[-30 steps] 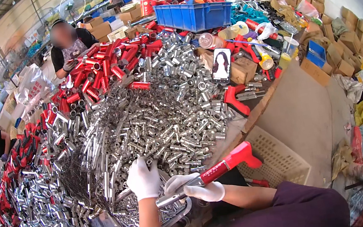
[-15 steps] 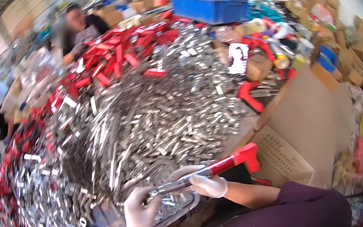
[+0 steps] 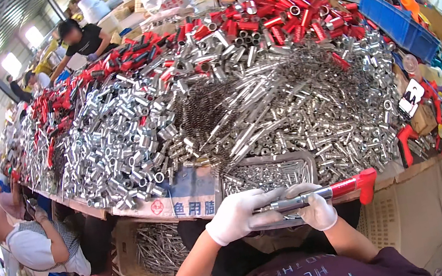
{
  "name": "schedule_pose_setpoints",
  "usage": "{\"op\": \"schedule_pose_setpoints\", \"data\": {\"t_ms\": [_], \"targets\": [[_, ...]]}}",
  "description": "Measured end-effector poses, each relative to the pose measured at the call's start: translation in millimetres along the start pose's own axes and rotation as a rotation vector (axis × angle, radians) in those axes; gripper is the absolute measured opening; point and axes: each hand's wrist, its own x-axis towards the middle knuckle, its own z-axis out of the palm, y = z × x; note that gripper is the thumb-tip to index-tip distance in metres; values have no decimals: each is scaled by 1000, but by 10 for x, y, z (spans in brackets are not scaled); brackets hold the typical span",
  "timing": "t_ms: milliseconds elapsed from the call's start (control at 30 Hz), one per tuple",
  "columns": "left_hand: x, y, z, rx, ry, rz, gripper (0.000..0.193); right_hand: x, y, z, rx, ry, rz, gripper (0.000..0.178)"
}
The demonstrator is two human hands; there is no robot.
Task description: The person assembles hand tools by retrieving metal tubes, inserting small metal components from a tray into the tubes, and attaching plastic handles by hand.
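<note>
A long tubular tool lies almost level in front of me, with a silver barrel, a red sleeve and an angled red handle at its right end. My right hand, in a white glove, is wrapped round the middle of the barrel. At the barrel's narrow left tip, my gloved left hand has its fingers above and below the metal. Just beyond my hands sits a grey tray of small metal parts. Whether the left fingers pinch a small piece too is hidden.
A table heaped with silver sleeves, springs, thin rods and red tubes spreads ahead. At the far right stands a blue crate. Co-workers sit across and at the left. Below the table edge is a parts bin.
The view has swung left, so the table now lies straight ahead. Both hands keep the tool, its handle to the right. My left hand has closed in around the tip.
</note>
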Motion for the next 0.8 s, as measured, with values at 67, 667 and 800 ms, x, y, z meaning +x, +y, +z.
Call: {"op": "schedule_pose_setpoints", "data": {"t_ms": [67,667,800], "targets": [[10,-95,138,-374,104,-39,59,21,6,22,-15,27,5,46],[5,-1202,-802,501,930,-152,32,10,19,-65,-151,96,-34,37],[-52,-434,-396,-50,735,-106,30,35,35,-76,-139,104,-49,46]]}}
